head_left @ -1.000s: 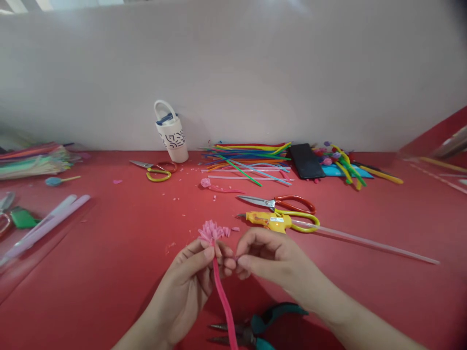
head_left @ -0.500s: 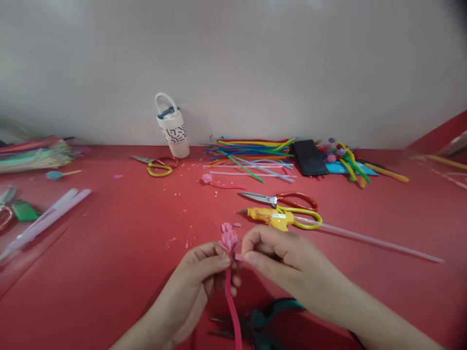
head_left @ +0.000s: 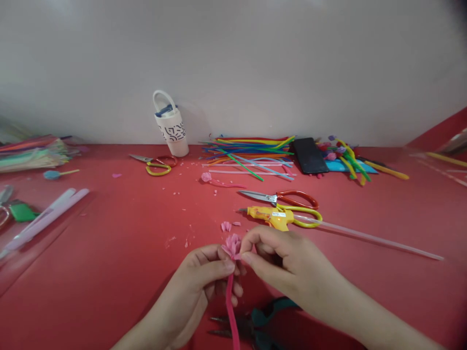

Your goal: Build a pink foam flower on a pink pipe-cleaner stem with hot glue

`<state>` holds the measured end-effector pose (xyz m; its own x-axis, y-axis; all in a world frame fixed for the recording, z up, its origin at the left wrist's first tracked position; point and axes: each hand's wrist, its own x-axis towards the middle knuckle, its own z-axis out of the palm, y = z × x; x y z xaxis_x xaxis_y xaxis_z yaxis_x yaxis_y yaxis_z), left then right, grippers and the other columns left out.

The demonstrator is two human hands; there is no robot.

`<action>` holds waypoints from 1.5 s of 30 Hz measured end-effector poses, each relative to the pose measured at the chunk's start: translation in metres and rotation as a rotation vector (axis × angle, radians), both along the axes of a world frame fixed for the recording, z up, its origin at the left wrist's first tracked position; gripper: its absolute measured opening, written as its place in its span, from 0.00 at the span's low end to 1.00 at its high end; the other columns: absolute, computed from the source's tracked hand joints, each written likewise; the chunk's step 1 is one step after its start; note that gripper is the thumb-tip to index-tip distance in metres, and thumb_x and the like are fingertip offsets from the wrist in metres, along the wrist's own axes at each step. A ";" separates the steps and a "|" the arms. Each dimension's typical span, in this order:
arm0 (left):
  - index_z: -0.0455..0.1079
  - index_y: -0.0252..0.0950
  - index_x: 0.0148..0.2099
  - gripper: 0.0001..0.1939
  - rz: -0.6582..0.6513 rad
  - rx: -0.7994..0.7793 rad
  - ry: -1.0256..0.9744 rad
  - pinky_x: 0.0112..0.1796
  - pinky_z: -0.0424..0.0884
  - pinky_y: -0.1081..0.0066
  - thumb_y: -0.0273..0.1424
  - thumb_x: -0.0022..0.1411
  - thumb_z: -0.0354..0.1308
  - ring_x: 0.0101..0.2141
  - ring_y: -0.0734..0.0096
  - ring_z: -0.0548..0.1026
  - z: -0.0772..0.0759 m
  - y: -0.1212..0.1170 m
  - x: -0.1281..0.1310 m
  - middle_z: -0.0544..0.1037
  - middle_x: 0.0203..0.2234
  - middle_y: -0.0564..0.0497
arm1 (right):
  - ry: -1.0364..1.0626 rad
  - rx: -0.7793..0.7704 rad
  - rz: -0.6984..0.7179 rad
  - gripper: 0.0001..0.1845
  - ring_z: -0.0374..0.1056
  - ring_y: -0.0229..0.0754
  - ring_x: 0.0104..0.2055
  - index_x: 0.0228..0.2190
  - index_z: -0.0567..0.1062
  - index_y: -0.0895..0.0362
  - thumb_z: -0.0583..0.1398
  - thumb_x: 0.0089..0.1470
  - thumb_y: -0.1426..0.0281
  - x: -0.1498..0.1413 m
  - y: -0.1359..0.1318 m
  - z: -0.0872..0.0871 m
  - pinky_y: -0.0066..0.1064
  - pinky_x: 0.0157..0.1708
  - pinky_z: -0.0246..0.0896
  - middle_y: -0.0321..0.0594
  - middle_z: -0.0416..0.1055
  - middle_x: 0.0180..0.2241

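Between the thumb and fingers of my left hand [head_left: 204,277] is a pink pipe-cleaner flower [head_left: 232,245], gripped just below its head. Its darker pink stem [head_left: 231,311] hangs down toward me. My right hand [head_left: 284,260] pinches a small pale pink petal [head_left: 238,256] against the right side of the flower head. Behind the flower, a few loose pink petals [head_left: 226,226] lie on the table. Beyond my right hand is a yellow glue gun [head_left: 272,216] with a long clear glue stick [head_left: 379,238]. Under my hands lie pliers [head_left: 260,318] with teal handles, partly hidden by my right forearm.
Scissors with red and yellow handles [head_left: 270,197] lie beside the glue gun; another pair of scissors [head_left: 156,164] is farther back. Near the wall are a white tumbler [head_left: 173,131], coloured pipe cleaners [head_left: 251,150] and a black phone [head_left: 310,155]. A pink hair-straightener-like tool [head_left: 51,218] lies left.
My right hand has brought the petal in against the flower head; before, it was slightly apart and lower. The flower has shifted slightly right and down in my left hand.
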<state>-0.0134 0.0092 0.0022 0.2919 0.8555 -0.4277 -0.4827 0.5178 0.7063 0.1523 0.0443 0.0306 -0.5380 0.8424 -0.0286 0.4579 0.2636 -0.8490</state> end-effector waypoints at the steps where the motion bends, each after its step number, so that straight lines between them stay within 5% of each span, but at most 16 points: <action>1: 0.72 0.31 0.26 0.05 0.002 0.003 -0.002 0.21 0.68 0.79 0.22 0.53 0.57 0.20 0.77 0.72 0.000 0.000 0.000 0.73 0.23 0.53 | -0.018 0.028 -0.009 0.06 0.58 0.31 0.19 0.27 0.68 0.53 0.54 0.55 0.71 0.000 0.000 0.000 0.22 0.19 0.49 0.27 0.64 0.18; 15: 0.71 0.30 0.27 0.05 -0.033 0.017 -0.043 0.21 0.69 0.79 0.21 0.53 0.56 0.20 0.78 0.71 -0.002 -0.002 0.002 0.72 0.20 0.53 | -0.088 0.346 -0.012 0.03 0.56 0.31 0.18 0.28 0.69 0.55 0.55 0.51 0.74 0.000 -0.006 -0.002 0.23 0.20 0.48 0.27 0.61 0.16; 25: 0.72 0.31 0.28 0.04 -0.036 -0.017 -0.063 0.20 0.67 0.79 0.22 0.53 0.56 0.19 0.79 0.71 -0.003 -0.004 0.000 0.72 0.22 0.54 | -0.032 0.331 0.005 0.04 0.56 0.31 0.18 0.31 0.68 0.55 0.55 0.53 0.74 0.001 -0.006 -0.003 0.22 0.20 0.48 0.26 0.61 0.17; 29: 0.71 0.32 0.29 0.03 0.029 0.047 -0.029 0.23 0.67 0.79 0.23 0.54 0.58 0.20 0.79 0.71 -0.003 -0.004 0.001 0.72 0.22 0.54 | 0.067 0.282 -0.118 0.03 0.53 0.30 0.16 0.28 0.66 0.55 0.54 0.50 0.75 -0.002 -0.009 -0.002 0.22 0.18 0.47 0.25 0.56 0.15; 32: 0.72 0.34 0.29 0.03 0.114 0.209 0.170 0.29 0.68 0.78 0.25 0.55 0.58 0.24 0.78 0.72 -0.005 -0.004 0.001 0.73 0.22 0.55 | 0.148 0.029 -0.222 0.05 0.51 0.30 0.16 0.22 0.64 0.56 0.55 0.47 0.73 -0.008 -0.009 0.000 0.22 0.16 0.45 0.26 0.55 0.15; 38: 0.71 0.39 0.34 0.08 0.239 0.856 0.796 0.34 0.68 0.76 0.21 0.58 0.54 0.31 0.75 0.71 -0.010 -0.007 -0.008 0.72 0.30 0.54 | 0.438 -0.689 -0.227 0.06 0.38 0.27 0.12 0.23 0.68 0.57 0.57 0.44 0.67 -0.013 -0.008 0.004 0.22 0.12 0.32 0.22 0.49 0.11; 42: 0.69 0.38 0.35 0.10 0.271 1.119 0.950 0.32 0.68 0.78 0.18 0.56 0.53 0.32 0.75 0.71 -0.010 -0.009 -0.015 0.71 0.32 0.53 | 0.488 -0.769 -0.210 0.06 0.38 0.26 0.12 0.22 0.69 0.58 0.58 0.42 0.67 -0.015 -0.011 0.006 0.23 0.12 0.31 0.22 0.49 0.10; 45: 0.69 0.36 0.34 0.10 0.331 1.215 0.984 0.31 0.69 0.78 0.16 0.54 0.53 0.32 0.75 0.72 -0.009 -0.010 -0.018 0.72 0.33 0.51 | 0.404 -0.599 -0.201 0.03 0.42 0.27 0.14 0.20 0.66 0.57 0.57 0.39 0.72 -0.019 -0.017 0.007 0.22 0.13 0.35 0.22 0.50 0.12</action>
<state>-0.0318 -0.0011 -0.0069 0.0675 0.7796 0.6226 0.4170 -0.5890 0.6922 0.1336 0.0271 0.0374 -0.4416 0.8279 -0.3458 0.0702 -0.3523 -0.9332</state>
